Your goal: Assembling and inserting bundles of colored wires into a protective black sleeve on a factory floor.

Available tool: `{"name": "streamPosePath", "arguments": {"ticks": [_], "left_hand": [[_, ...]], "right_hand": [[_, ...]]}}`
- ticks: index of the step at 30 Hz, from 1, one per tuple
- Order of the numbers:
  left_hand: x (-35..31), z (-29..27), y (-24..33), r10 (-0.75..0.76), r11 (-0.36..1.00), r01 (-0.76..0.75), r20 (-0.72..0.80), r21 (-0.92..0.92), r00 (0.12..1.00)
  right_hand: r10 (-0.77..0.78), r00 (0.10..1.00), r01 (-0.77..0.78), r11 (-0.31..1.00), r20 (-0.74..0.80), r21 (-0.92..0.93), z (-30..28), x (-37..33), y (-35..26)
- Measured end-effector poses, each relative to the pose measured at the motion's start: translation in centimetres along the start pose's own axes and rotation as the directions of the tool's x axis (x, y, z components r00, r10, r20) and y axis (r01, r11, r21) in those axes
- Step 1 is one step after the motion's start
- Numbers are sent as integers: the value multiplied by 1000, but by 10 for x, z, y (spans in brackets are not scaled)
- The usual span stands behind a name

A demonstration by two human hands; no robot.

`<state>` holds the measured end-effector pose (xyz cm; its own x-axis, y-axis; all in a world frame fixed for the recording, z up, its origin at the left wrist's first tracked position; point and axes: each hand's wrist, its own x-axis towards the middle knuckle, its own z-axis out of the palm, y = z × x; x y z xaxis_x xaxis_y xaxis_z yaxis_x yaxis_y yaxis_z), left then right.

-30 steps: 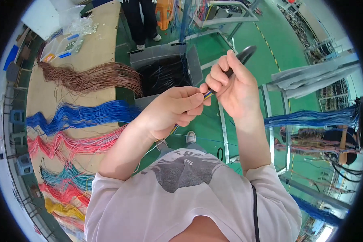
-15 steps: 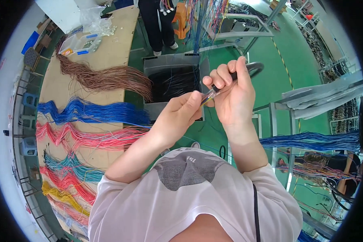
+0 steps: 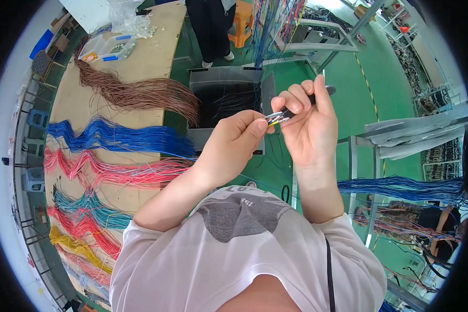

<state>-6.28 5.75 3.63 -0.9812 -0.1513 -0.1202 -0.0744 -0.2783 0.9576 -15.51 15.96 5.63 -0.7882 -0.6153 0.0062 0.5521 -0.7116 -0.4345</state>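
Close together in front of my chest, both hands work on a black sheathed cable (image 3: 331, 90). My right hand (image 3: 313, 127) is closed around it, its fingers curled over the sheath. Several thin inner wires (image 3: 275, 119), white, yellow, blue and dark, come out of the sheath and span the small gap between my hands. My left hand (image 3: 231, 140) pinches these wires between thumb and forefinger. The wire ends are hidden in that hand, and most of the sheath is covered by the right one.
Wire bundles in brown (image 3: 140, 96), blue (image 3: 125, 138) and pink (image 3: 125, 169) lie on the wooden table (image 3: 153, 49) at left. A grey bin (image 3: 226, 75) with black cables stands ahead. Another person (image 3: 208, 31) stands beyond it. Metal racks (image 3: 353, 161) with blue wires are at right.
Both hands have shifted slightly right in the view. More of the inner wires shows between them, and the black loop behind my right hand now appears as a short stub.
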Motion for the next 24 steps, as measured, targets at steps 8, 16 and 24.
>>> {"name": "streamPosePath", "arguments": {"ticks": [8, 16, 24], "left_hand": [[-8, -3, 0, 363, 898, -316, -111, 306, 925], [-16, -8, 4, 481, 794, -363, -138, 488, 866], [-19, -5, -3, 685, 553, -471, -53, 687, 727]], "right_hand": [[89, 992, -98, 989, 86, 113, 5, -2, 9], [0, 998, -3, 999, 62, 44, 20, -15, 17], [-198, 975, 211, 969, 99, -133, 27, -21, 34]]}}
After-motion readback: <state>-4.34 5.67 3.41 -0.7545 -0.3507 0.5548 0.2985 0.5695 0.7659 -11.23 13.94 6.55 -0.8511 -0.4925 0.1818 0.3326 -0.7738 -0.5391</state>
